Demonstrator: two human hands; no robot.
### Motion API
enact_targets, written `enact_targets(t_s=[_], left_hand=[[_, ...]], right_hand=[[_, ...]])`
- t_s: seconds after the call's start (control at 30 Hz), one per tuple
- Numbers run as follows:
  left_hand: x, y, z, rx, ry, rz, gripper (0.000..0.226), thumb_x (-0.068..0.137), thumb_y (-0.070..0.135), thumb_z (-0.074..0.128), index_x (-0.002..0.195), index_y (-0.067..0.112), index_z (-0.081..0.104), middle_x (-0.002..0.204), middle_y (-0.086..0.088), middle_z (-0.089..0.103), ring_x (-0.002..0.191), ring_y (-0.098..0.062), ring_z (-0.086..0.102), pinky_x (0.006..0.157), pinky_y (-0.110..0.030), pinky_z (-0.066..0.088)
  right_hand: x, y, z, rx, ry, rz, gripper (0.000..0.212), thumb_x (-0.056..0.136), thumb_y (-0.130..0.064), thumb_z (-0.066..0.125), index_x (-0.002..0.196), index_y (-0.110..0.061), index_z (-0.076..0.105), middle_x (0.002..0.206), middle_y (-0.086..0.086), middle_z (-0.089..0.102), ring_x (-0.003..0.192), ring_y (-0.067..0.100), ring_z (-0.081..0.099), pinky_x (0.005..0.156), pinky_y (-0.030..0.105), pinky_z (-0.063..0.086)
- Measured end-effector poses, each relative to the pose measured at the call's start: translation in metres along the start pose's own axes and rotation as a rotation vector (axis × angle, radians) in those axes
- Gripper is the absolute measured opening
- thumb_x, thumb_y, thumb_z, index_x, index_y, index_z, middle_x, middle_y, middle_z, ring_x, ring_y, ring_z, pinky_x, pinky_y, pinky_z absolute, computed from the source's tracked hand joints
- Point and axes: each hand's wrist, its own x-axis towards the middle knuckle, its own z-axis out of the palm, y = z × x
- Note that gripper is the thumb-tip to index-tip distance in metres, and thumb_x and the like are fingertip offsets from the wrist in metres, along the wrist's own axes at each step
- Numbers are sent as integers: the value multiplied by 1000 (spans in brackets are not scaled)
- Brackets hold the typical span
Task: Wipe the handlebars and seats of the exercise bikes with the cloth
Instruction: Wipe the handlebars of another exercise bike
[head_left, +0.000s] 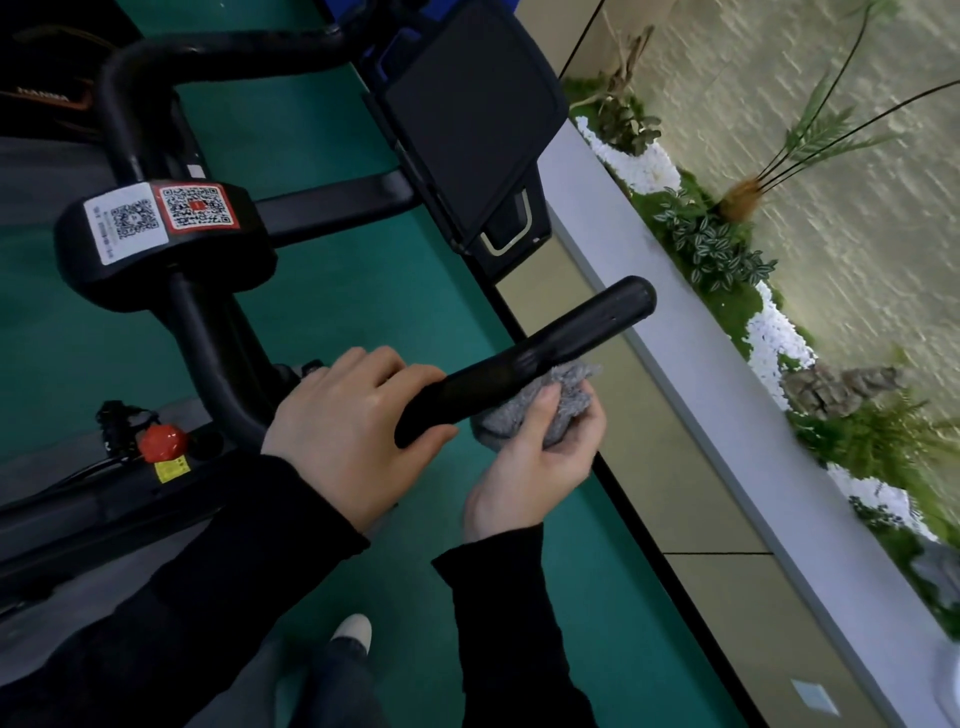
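A person in black sleeves works on the right horn of an exercise bike's (166, 249) handlebar (571, 327) at the centre of the frame. The left hand (337, 431) grips the near end of the black bar. Its fingers (363, 364) curl over the top and its thumb lies beneath, with the fingertips hidden on the far side. The right hand (524, 467) holds a bunched grey cloth (566, 395) just under the bar and touching it, the thumb pressed on the cloth and the fingers (595, 421) clamped round it from below. Part of the cloth is hidden behind the bar and in the palm.

At upper centre a dark display screen (467, 119) is cut off by the top edge. Two QR-code stickers (124, 221) sit on the centre pad at left, their print too small to read. A red knob (162, 441) shows at lower left, where the bike's frame runs out of view. Below lies green floor (353, 291) and the toe of a white shoe (353, 631). A planter ledge (727, 415) with foliage and white pebbles runs down the right side.
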Motion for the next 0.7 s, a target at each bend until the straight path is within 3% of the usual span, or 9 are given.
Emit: enact_targets(t_s=[0.1, 0.23, 0.37, 0.47, 0.6, 0.7], left_hand=[[0, 1, 0, 13, 15, 10, 40, 79, 49, 55, 103, 20, 68, 83, 0, 61, 76, -26, 59, 59, -35, 49], [-1, 0, 1, 25, 20, 11, 40, 79, 49, 55, 105, 21, 68, 84, 2, 60, 76, -23, 58, 58, -31, 46], [-1, 0, 2, 40, 23, -2, 44, 81, 53, 45, 106, 25, 67, 85, 6, 59, 78, -20, 58, 56, -27, 44], [-2, -1, 3, 57, 43, -3, 40, 81, 53, 47, 106, 28, 66, 85, 8, 58, 78, -18, 58, 54, -26, 42], [-2, -2, 5, 56, 54, 4, 39, 81, 53, 48, 107, 28, 65, 85, 9, 58, 80, -18, 58, 54, -26, 44], [-2, -2, 7, 64, 64, 13, 38, 81, 52, 50, 107, 28, 65, 85, 9, 58, 79, -17, 58, 53, -25, 43]], right_hand=[[0, 4, 1, 132, -23, 189, 21, 97, -5, 50, 117, -4, 58, 102, 3, 69, 94, 12, 67, 77, 23, 54], [29, 3, 3, 261, -113, 379, 27, 100, -4, 42, 123, 5, 53, 109, 13, 63, 102, 25, 60, 95, 42, 51], [26, 6, -11, 256, -244, 393, 31, 97, -2, 44, 127, 7, 48, 115, 18, 59, 107, 29, 56, 99, 44, 48], [38, 9, -21, 209, -335, 359, 34, 94, 4, 47, 127, 7, 47, 119, 21, 57, 112, 34, 53, 107, 53, 40], [55, 7, -20, 148, -434, 364, 30, 93, 8, 47, 121, 2, 53, 121, 19, 59, 119, 38, 53, 105, 48, 44], [45, 15, -25, 64, -519, 377, 30, 92, 12, 46, 117, 1, 56, 124, 25, 58, 121, 40, 52, 109, 55, 37]])
